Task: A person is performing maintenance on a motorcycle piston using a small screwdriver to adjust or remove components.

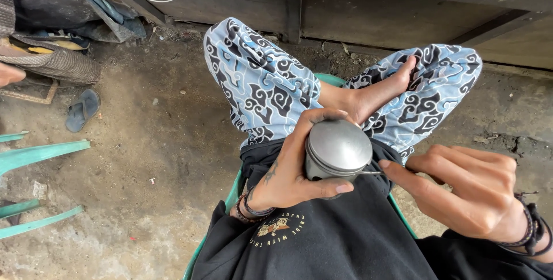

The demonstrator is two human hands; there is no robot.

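Head view looks down on a seated person's lap, and the landmark is a grey metal piston [337, 148] held just above the black shirt [322, 239]. No container with contents shows; the piston is seen crown-up, so its hollow inside is hidden. The left hand [291, 167] is wrapped around the piston, fingers curled over its far side and thumb lying along its near lower edge, gripping it firmly. To the right of the piston, the right hand [469, 190] is loosely curled, its forefinger stretched out to the piston's side, where it presses a thin metal ring end [368, 172] sticking out of a groove; whether the thumb also pinches this ring cannot be told. Dark bracelets sit on both wrists. Beyond the piston lie crossed legs in blue patterned trousers [259, 81] with a bare foot [377, 93], on a green plastic chair [233, 190]. Farther left of the piston, a grey sandal [82, 109] rests on the dirt floor [155, 159].
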